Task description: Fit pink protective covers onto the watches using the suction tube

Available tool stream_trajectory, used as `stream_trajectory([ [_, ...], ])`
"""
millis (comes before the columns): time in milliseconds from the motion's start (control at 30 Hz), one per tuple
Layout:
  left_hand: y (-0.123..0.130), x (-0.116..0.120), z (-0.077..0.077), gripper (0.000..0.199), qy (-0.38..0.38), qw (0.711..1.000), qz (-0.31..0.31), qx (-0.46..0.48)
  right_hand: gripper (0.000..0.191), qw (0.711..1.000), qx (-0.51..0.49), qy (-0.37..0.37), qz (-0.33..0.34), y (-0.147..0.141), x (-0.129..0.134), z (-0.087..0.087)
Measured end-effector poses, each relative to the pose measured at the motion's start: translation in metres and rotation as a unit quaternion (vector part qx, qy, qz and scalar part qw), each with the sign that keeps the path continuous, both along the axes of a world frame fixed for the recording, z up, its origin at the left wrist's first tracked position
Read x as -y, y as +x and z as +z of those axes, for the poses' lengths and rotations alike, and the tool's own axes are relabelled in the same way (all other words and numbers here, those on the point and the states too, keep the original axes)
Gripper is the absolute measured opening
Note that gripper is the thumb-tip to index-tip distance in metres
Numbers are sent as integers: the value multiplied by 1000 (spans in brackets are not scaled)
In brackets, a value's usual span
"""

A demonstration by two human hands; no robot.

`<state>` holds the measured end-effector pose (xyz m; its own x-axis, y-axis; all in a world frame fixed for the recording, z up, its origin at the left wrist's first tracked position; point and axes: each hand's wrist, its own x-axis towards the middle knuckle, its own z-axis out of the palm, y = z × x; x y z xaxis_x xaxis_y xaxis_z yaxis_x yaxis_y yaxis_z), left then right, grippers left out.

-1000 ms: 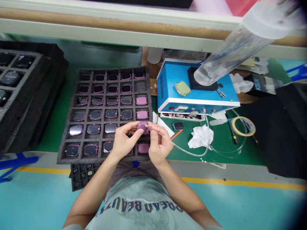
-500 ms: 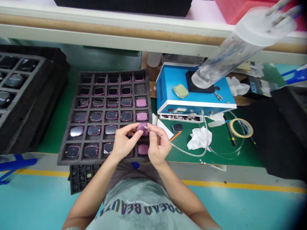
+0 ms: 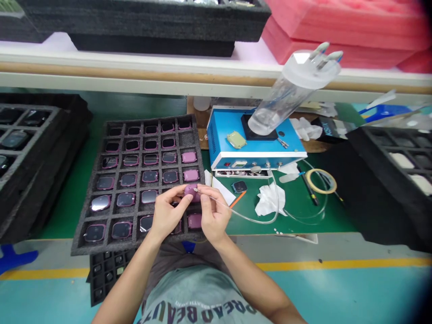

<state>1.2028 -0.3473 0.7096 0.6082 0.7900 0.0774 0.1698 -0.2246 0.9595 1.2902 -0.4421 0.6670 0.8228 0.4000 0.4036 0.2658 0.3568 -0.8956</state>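
Observation:
My left hand (image 3: 170, 213) is closed around the edge of a purple smartwatch body (image 3: 191, 190), held over the right side of a grey foam tray (image 3: 101, 249). In my right hand (image 3: 215, 216) the fingers pinch the end of a thin clear tube (image 3: 249, 219). Its pale tip touches the purple back of the watch body, or lies just over it. Below the hands, the tray's compartments hold rows of purple-framed watches, mostly with dark screens up. Several in the right column show plain purple faces. My hands hide some compartments.
The tube runs to a blue box-shaped machine (image 3: 216, 150), on which a clear cylinder (image 3: 280, 103) leans and a pale green watch body (image 3: 236, 140) lies. Nearby are a crumpled tissue (image 3: 266, 200), a dark watch (image 3: 239, 186) and a tape roll (image 3: 322, 181). Foam trays (image 3: 37, 166) stand left.
The camera view has tilted up, so more of the shelf and a tray at right show. Both hands keep their hold, with the tube tip still at the watch body.

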Motion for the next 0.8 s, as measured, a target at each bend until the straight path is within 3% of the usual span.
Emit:
stream_trajectory([
  [800,0,0,1,30,-9,1000,2,-4,16,1000,-1,-12,7,1,0,-2],
])
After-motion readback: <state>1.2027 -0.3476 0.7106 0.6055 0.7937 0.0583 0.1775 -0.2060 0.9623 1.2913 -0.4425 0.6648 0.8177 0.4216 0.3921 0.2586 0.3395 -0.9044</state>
